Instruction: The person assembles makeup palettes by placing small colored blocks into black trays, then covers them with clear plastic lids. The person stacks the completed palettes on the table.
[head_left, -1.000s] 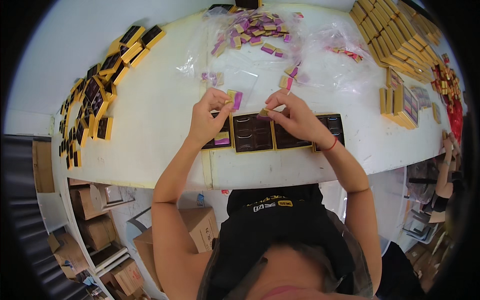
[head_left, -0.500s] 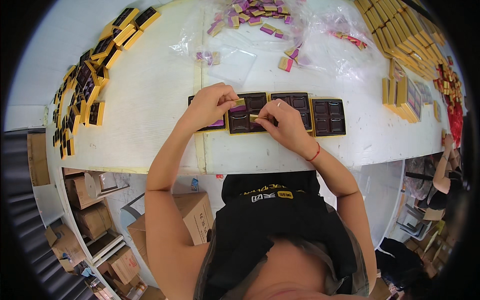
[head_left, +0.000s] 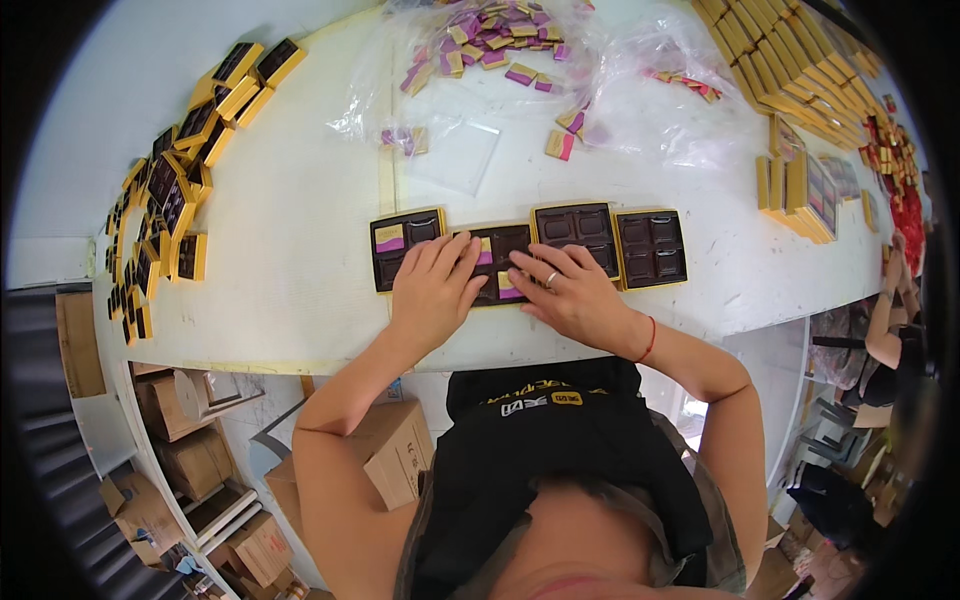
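Note:
Side by side on the white table stand several gold-edged boxes with dark brown trays of square wells. My left hand (head_left: 435,288) lies over the near right part of the leftmost box (head_left: 424,229) and the left side of the second box (head_left: 512,238). Its fingers are stretched out. My right hand (head_left: 578,302), also with fingers spread, rests over the second box's right side. In that box lie a gold-and-purple wrapped piece (head_left: 486,251) at the upper left and another wrapped piece (head_left: 508,287) at the lower right, both partly covered. The leftmost box holds a similar piece at its upper left.
Right of my hands stand two more boxes, the third (head_left: 572,221) and the rightmost (head_left: 652,250). Clear plastic bags with a pile of wrapped pieces (head_left: 500,40) lie beyond. Filled boxes (head_left: 170,185) line the far left; gold boxes (head_left: 780,60) are stacked at right. Another person's arm (head_left: 885,320) shows farther right.
Both hands have let go of the wrapped pieces, which now lie in the second box. That box sits nearer to me than its neighbours, and my fingers have opened out over it.

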